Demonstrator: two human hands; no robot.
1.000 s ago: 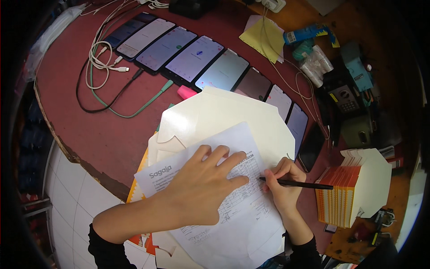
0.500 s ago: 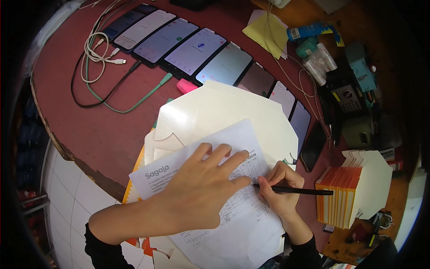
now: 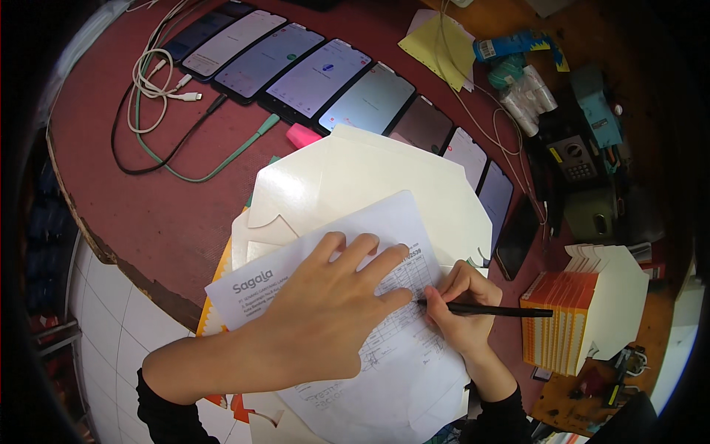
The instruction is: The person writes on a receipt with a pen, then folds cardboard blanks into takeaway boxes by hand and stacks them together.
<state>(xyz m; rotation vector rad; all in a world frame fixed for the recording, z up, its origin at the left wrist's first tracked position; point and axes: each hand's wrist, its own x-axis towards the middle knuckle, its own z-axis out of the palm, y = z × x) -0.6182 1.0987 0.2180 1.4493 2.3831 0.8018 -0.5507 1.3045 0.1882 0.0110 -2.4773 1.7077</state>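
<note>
A white printed form [image 3: 310, 411] with a table and handwritten marks lies tilted in front of me. My left hand [image 3: 325, 311] rests flat across it, fingers spread, with nothing held. My right hand [image 3: 467, 311] grips a black pen [image 3: 503, 311], whose tip touches the form's table just beside my left fingertips. Beneath the form are white cut card sheets [image 3: 392, 166], some with yellow-orange edges, like unfolded packaging. My left hand and forearm cover part of the form.
A row of smartphones [image 3: 318, 74] with lit screens curves along the red table [image 3: 81, 111]. Charging cables [image 3: 159, 92] lie to the left. At right stand a stack of orange-and-white folded cards [image 3: 558, 325] and a small keypad safe [image 3: 573, 155]. Yellow paper [image 3: 440, 52] lies at the back.
The view has shifted slightly, so everything sits a little further left and up. The pen tip stays at nearly the same place on the form, and both hands keep their hold.
</note>
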